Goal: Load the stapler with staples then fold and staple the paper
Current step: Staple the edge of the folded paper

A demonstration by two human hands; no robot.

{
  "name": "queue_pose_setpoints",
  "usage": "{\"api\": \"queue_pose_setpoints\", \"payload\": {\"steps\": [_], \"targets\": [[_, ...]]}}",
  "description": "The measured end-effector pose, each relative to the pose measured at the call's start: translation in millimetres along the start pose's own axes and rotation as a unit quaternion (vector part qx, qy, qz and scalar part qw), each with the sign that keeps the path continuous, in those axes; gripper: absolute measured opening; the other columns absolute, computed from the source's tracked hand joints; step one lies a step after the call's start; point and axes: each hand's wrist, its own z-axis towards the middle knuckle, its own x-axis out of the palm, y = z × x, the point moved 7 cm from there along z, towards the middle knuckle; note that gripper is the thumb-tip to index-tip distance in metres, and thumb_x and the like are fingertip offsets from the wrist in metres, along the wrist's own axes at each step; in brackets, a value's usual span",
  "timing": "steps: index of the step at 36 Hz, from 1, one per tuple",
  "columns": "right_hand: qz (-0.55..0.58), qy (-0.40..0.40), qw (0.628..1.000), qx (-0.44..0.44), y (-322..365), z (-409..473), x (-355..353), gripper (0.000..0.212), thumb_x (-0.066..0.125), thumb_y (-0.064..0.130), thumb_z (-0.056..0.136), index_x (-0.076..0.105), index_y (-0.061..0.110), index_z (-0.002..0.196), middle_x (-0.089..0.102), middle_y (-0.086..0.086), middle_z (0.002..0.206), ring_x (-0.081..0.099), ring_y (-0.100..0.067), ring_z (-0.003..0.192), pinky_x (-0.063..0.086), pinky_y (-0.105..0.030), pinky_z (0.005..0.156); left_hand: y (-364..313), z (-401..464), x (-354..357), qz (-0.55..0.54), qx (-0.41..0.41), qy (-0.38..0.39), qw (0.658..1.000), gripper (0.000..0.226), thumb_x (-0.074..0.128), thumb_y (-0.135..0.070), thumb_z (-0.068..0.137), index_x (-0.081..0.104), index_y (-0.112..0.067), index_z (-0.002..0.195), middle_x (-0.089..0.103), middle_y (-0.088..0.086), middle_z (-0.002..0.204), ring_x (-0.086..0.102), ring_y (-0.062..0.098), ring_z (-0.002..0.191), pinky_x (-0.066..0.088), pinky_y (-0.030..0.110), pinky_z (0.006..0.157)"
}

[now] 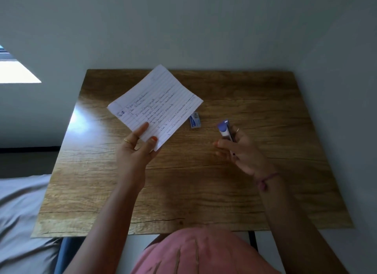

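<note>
**Over the table: paper and stapler both in hand**

Above the wooden table, the lined paper is lifted off the tabletop, pinched at its near corner by the left hand. Right of the paper, the right hand grips the blue stapler. Between them a small staple box lies flat. Judging from this, stapling comes next: the stapler's mouth must meet the paper's edge

handwriting on paper unreadable, staple box label blurred
</note>
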Motion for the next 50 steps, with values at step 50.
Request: {"api": "queue_pose_setpoints", "payload": {"steps": [50], "targets": [[0.138,0.102,0.984,0.051,-5,-53,80,0.030,0.076,0.022,0.072,0.074,0.015,0.102,0.071,-0.003,0.101,0.068,-0.012,0.085,0.056,-0.024,0.071,-37,-45,73,0.090,0.027,0.262,0.960,0.056,0.063,0.009,0.084,0.054,-0.020,0.131,0.073,0.003,0.112,0.067,0.020,0.109,0.056,0.029,0.086]]}}
